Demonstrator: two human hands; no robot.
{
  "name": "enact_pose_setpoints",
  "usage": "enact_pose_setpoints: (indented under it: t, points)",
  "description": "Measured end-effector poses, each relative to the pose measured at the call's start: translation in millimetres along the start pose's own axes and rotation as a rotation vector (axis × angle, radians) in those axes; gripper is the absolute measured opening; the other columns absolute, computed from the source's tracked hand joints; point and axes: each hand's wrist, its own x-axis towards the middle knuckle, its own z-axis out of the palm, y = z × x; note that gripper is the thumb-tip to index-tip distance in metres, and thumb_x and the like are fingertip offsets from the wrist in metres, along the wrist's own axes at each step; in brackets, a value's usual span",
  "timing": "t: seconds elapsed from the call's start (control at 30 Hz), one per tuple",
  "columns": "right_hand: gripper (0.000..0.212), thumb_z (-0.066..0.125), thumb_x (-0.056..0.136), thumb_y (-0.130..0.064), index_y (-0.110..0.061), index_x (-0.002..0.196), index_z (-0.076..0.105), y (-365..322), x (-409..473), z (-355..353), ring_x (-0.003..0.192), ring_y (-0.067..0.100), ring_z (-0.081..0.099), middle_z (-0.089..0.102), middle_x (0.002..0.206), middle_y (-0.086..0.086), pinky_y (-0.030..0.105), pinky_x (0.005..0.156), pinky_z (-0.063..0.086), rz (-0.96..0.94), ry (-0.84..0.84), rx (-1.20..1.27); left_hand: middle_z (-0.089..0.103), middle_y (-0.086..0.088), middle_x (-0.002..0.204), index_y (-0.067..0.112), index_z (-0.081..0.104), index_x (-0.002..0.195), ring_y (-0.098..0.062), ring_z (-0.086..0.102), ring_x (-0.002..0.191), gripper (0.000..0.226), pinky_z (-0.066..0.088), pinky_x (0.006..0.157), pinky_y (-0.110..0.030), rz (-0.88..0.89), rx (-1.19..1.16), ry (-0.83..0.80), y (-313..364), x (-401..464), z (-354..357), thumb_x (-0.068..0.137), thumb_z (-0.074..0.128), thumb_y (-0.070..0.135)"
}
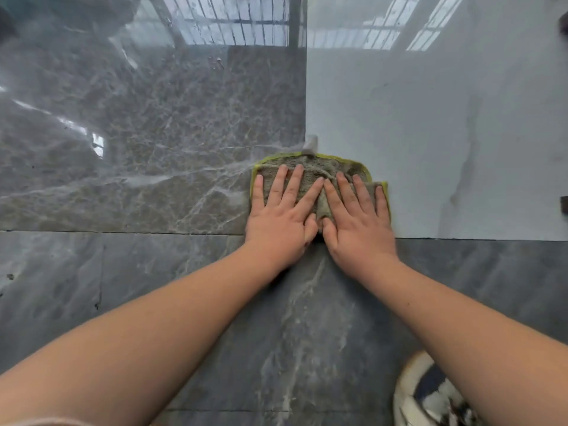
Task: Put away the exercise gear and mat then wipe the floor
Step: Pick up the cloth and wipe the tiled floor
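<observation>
A grey-brown cloth (319,167) with a yellow-green hem lies flat on the glossy stone floor (138,142), across the seam between a dark veined tile and a pale tile (430,133). My left hand (282,219) presses on its left half with fingers straight and spread. Beside it, my right hand (356,222) presses on the right half the same way; the two index fingertips touch. A small grey tag (310,144) sticks out past the cloth's far edge. No exercise gear or mat is in sight.
A white and dark shoe (430,395) sits at the lower right under my right forearm. Dark objects poke in at the right edge (564,204). Window reflections shine on the far floor.
</observation>
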Motion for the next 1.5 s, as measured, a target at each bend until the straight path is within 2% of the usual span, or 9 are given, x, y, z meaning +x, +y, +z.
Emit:
enact_pose_setpoints:
  t: [0.2, 0.33, 0.5, 0.67, 0.87, 0.93, 1.17, 1.3, 1.5]
  points:
    - [0.068, 0.024, 0.093, -0.048, -0.028, 0.157, 0.015, 26, 56, -17, 0.152, 0.023, 0.008, 0.013, 0.166, -0.002, 0.054, 0.121, 0.000, 0.051, 0.043, 0.008, -0.006, -0.001, 0.165, 0.040, 0.000, 0.155, -0.025, -0.009, 0.151, 0.064, -0.008, 0.117, -0.060, 0.084, 0.019, 0.062, -11, 72, -19, 0.095, 0.020, 0.052]
    - [0.066, 0.022, 0.096, -0.048, -0.031, 0.158, 0.007, 31, 70, -26, 0.153, 0.022, -0.002, 0.003, 0.167, -0.003, 0.053, 0.121, -0.005, 0.074, -0.014, 0.034, -0.009, -0.002, 0.165, 0.039, -0.004, 0.155, -0.027, -0.012, 0.151, 0.063, -0.010, 0.116, -0.060, 0.107, 0.020, 0.026, -13, 86, -28, 0.096, 0.017, 0.051]
    - [0.065, 0.021, 0.098, -0.046, -0.033, 0.157, -0.002, 18, 45, -34, 0.151, 0.023, -0.013, -0.010, 0.166, -0.004, 0.054, 0.120, -0.007, 0.120, -0.111, 0.095, -0.018, -0.006, 0.163, 0.037, -0.011, 0.154, -0.029, -0.020, 0.148, 0.063, -0.011, 0.114, -0.063, 0.116, 0.020, -0.081, -8, 60, -31, 0.097, 0.015, 0.049]
    - [0.065, 0.023, 0.100, -0.047, -0.035, 0.156, -0.007, -8, -4, -26, 0.150, 0.025, -0.018, -0.016, 0.165, -0.003, 0.055, 0.120, -0.009, 0.191, -0.197, 0.126, -0.025, -0.006, 0.161, 0.038, -0.018, 0.152, -0.031, -0.027, 0.146, 0.065, -0.015, 0.113, -0.064, 0.234, 0.068, -0.235, -15, 16, -28, 0.098, 0.015, 0.051]
    - [0.066, 0.023, 0.100, -0.048, -0.035, 0.156, -0.010, -53, -72, -15, 0.150, 0.026, -0.020, -0.019, 0.164, -0.002, 0.057, 0.119, -0.009, 0.257, -0.293, 0.187, -0.028, -0.007, 0.160, 0.038, -0.019, 0.152, -0.031, -0.028, 0.145, 0.064, -0.012, 0.113, -0.066, 0.335, 0.142, -0.320, -26, -44, -15, 0.099, 0.015, 0.052]
    - [0.066, 0.022, 0.100, -0.048, -0.035, 0.156, -0.009, -55, -82, -9, 0.149, 0.026, -0.021, -0.019, 0.164, -0.002, 0.057, 0.119, -0.010, 0.262, -0.273, 0.195, -0.029, -0.007, 0.159, 0.038, -0.020, 0.151, -0.032, -0.029, 0.145, 0.064, -0.013, 0.112, -0.065, 0.340, 0.148, -0.325, -26, -54, -10, 0.099, 0.015, 0.053]
    - [0.064, 0.022, 0.099, -0.048, -0.035, 0.157, -0.003, -61, -103, 11, 0.151, 0.026, -0.017, -0.013, 0.165, -0.002, 0.056, 0.119, -0.010, 0.212, -0.156, 0.183, -0.031, -0.006, 0.158, 0.039, -0.021, 0.151, -0.031, -0.030, 0.144, 0.065, -0.011, 0.113, -0.064, 0.300, 0.159, -0.381, -25, -78, -5, 0.099, 0.013, 0.058]
    - [0.065, 0.019, 0.097, -0.049, -0.034, 0.157, -0.002, -61, -135, 22, 0.151, 0.027, -0.014, -0.011, 0.166, -0.001, 0.056, 0.119, -0.008, 0.105, -0.153, 0.117, -0.031, -0.007, 0.158, 0.039, -0.022, 0.150, -0.031, -0.032, 0.144, 0.067, -0.013, 0.113, -0.065, 0.224, 0.111, -0.314, -12, -119, 15, 0.097, 0.014, 0.060]
    - [0.067, 0.033, 0.091, -0.048, -0.031, 0.155, 0.024, -39, -199, 49, 0.152, 0.031, 0.009, 0.016, 0.165, 0.002, 0.060, 0.119, 0.010, -0.036, -0.077, 0.062, -0.029, -0.007, 0.159, 0.039, -0.019, 0.151, -0.029, -0.033, 0.143, 0.066, -0.016, 0.113, -0.063, 0.121, 0.015, -0.241, 34, -204, 52, 0.095, 0.010, 0.060]
